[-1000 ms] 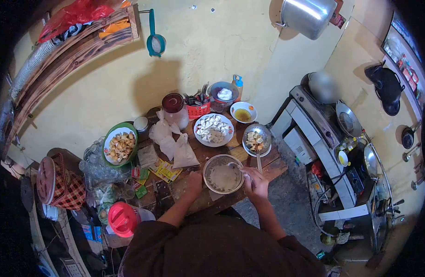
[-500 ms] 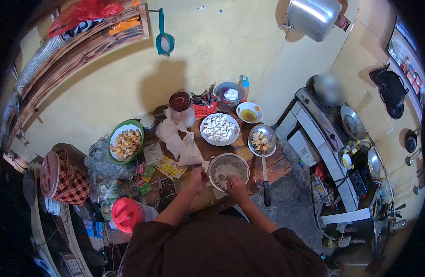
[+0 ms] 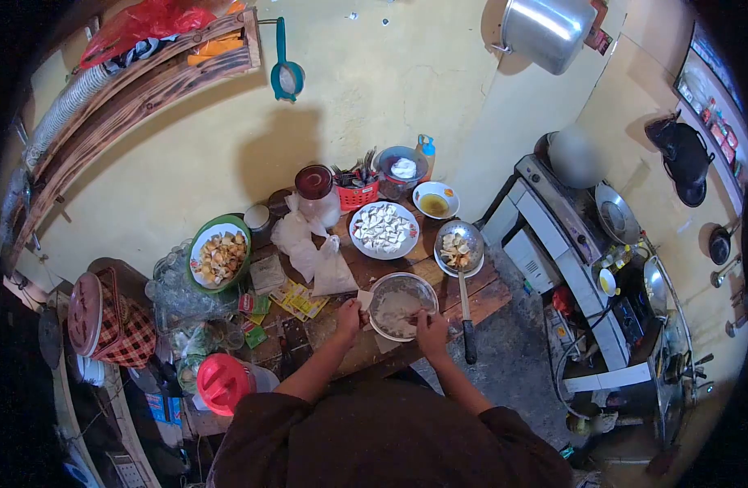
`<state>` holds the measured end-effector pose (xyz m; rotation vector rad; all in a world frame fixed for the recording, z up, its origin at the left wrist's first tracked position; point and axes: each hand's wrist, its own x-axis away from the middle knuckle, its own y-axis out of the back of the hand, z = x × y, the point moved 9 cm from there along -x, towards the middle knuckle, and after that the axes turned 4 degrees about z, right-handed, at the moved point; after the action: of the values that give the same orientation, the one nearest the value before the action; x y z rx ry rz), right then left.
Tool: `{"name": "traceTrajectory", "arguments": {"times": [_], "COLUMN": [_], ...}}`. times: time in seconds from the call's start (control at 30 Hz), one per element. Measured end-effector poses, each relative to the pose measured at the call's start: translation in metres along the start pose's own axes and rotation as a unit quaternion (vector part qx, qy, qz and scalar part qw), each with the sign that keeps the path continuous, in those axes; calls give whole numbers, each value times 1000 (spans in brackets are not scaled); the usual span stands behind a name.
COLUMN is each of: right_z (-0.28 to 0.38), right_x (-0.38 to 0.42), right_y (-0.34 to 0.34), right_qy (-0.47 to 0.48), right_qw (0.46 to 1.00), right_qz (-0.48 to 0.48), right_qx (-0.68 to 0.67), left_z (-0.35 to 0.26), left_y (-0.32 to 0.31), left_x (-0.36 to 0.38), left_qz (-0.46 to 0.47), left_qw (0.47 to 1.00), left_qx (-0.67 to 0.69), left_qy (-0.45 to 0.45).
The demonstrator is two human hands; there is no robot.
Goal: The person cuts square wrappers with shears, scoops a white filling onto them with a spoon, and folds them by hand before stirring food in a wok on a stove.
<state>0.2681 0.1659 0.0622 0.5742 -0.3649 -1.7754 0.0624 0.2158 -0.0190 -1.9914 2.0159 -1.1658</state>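
A metal bowl of pale flour-like powder stands at the table's front edge, with a pale sheet showing beneath it. My right hand is at the bowl's right rim, its fingers closed together; I cannot tell what they pinch. Left of the bowl, my left hand is curled closed beside a pale flat piece, and its contents are hidden. Behind the bowl is a plate of white-coated pieces. A skimmer holding browned pieces rests on a bowl to the right.
Plastic bags of white powder and yellow sachets lie left of the bowl. A green basin carries a plate of browned pieces. Yellowish liquid fills a small bowl at the back. The stove stands to the right.
My right hand has moved from inside the bowl to its right rim, uncovering more powder. My left hand has shifted only slightly.
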Motion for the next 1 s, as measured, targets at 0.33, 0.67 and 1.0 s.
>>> {"name": "traceTrajectory", "arguments": {"times": [0.33,0.67,1.0], "right_z": [64,-17,22], "right_x": [7,-4,-8], "right_y": [-6,4,43], "right_qy": [145,-111,-223], "right_qw": [986,915,729], "right_qz": [-26,-46,12], "right_qx": [83,-385,-647], "left_z": [-16,-35,-58], "left_y": [-8,-9,-52], "left_x": [8,13,38], "left_qz": [-17,-34,82], "left_qw": [984,962,987], "left_qx": [-150,-223,-129], "left_qy": [-93,-154,-54]}}
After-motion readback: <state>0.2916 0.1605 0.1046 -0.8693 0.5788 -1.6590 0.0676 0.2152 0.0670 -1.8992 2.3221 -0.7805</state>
